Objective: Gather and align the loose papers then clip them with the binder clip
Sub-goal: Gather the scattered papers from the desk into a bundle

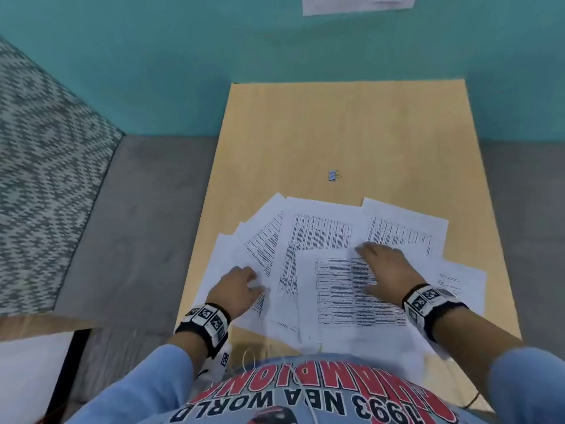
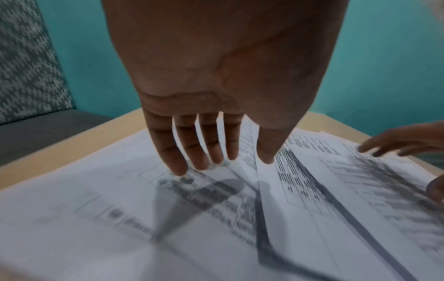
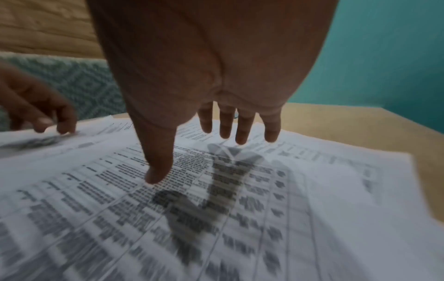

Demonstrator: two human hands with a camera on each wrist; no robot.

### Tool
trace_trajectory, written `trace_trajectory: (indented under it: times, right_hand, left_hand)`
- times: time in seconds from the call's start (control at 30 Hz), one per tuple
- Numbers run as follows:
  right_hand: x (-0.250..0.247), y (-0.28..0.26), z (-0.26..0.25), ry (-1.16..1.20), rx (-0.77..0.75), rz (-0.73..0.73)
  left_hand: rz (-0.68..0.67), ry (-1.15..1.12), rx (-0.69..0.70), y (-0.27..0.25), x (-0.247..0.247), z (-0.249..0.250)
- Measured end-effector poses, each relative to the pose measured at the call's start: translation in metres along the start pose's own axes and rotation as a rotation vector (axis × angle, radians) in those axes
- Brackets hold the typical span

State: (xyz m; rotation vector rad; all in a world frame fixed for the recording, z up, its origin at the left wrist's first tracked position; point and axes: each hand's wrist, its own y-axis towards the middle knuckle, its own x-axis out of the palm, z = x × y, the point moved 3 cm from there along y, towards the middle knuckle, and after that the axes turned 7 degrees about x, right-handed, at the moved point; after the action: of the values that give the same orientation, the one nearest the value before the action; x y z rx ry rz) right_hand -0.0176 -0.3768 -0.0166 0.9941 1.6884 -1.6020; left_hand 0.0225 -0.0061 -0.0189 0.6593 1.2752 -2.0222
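Observation:
Several loose printed papers (image 1: 318, 240) lie fanned and overlapping on the near half of a light wooden table (image 1: 351, 127). My left hand (image 1: 241, 284) hovers over the left sheets (image 2: 96, 199) with straight, spread fingers (image 2: 173, 157), tips at or just above the paper. My right hand (image 1: 382, 267) is spread over the right sheets (image 3: 264, 190), thumb tip (image 3: 156, 175) close to the top page. Neither hand holds anything. A small blue-and-white binder clip (image 1: 334, 175) lies alone on the table beyond the papers, past both hands.
A teal wall (image 1: 183, 56) rises behind the table, with a white sheet (image 1: 357, 3) on it high up. A patterned grey-green cushion (image 1: 39, 166) lies to the left. Grey floor (image 1: 137, 209) shows beside the table. Some papers overhang the table's near edge.

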Motion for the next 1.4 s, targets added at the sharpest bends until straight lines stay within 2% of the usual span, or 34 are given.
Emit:
trace_trajectory:
  times: [0.03,0.23,0.33,0.43,0.5,0.57,0.67,0.77,0.93,1.07,1.17,1.23,1.33,1.4]
  right_hand:
    - [-0.002,0.011,-0.007,-0.025,-0.043,-0.021]
    - [-0.016,0.046,-0.029,-0.076,-0.023,-0.084]
    - [-0.021,0.049,-0.019,0.112,0.130,-0.204]
    - [-0.022,0.049,0.002,0.538,0.339,-0.116]
    - [-0.016,0.053,0.014,0.689,0.461,-0.052]
    - [-0.010,0.057,0.015,0.708,0.524,-0.018]
    - [-0.004,0.062,0.003,0.617,0.575,0.046]
    - [-0.006,0.065,-0.014,0.657,0.613,0.120]
    - [-0.004,0.083,-0.022,0.757,0.583,0.036]
    - [-0.010,0.084,-0.027,0.642,0.510,-0.024]
    - [-0.019,0.073,-0.035,0.729,0.382,0.029]
    - [-0.027,0.067,-0.041,0.754,0.262,0.043]
    - [-0.038,0.067,-0.054,0.701,0.116,-0.015]
    - [-0.040,0.075,-0.063,0.651,0.072,-0.030]
  left_hand:
    - [0.019,-0.014,-0.026,0.006,-0.003,0.000]
    - [0.025,-0.079,-0.215,0.006,-0.011,-0.029]
    - [0.069,-0.091,-0.304,-0.006,-0.008,-0.051]
    - [0.148,-0.135,-0.347,-0.011,-0.003,-0.062]
    - [0.176,-0.123,-0.374,-0.011,0.000,-0.062]
    - [0.186,-0.094,-0.420,-0.008,0.002,-0.060]
    - [0.183,-0.083,-0.469,-0.003,0.001,-0.060]
    - [0.152,-0.049,-0.479,-0.001,-0.004,-0.064]
    - [0.175,-0.110,-0.440,0.005,-0.022,-0.072]
    - [0.181,-0.146,-0.415,0.011,-0.032,-0.078]
    - [0.205,-0.322,-0.403,0.013,-0.035,-0.079]
    - [0.213,-0.356,-0.360,0.016,-0.038,-0.076]
    - [0.256,-0.380,-0.285,0.021,-0.042,-0.073]
    - [0.261,-0.432,-0.247,0.024,-0.042,-0.072]
